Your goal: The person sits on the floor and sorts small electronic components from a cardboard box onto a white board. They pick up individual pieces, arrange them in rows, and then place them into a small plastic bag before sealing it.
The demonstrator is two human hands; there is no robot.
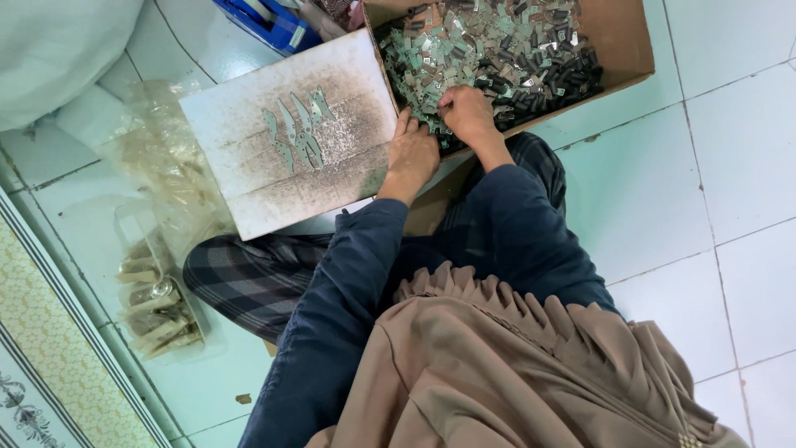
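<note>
Small metal parts (497, 50), greenish-silver and dark, heaped loose in a shallow cardboard box (618, 33) on the white tiled floor (730, 166). The heap fills the box wall to wall; the dark pieces gather toward the box's near right corner, the pale green ones toward its left side.

Right hand (466, 112) reaches over the box's near edge, knuckles up, fingers curled down into the parts. Fingertips buried in the heap; cannot tell whether they are pinched on a piece or only raking.

Left hand (412, 153) lies just beside the right, at the box's near left corner, flat on the right edge of a stained white board (249, 182). Fingers together, extended, pressing on the board; nothing gripped that shows.

Board is tilted, its right edge against the box's left wall. Near the middle of the board, a short row of curved blade-shaped metal pieces (297, 129), greenish, laid side by side and touching or nearly so.

Both arms in dark blue sleeves (348, 282). Person sits on the floor, legs folded in dark plaid cloth (249, 278), a pleated tan garment (497, 365) in the lap.

Beyond the board's left edge: crumpled clear plastic bags (162, 166) on the floor, one at the near left holding tan bundled pieces (157, 311). A blue object (269, 21) past the board's far edge. Patterned wall trim (50, 357) along the floor's left side.
</note>
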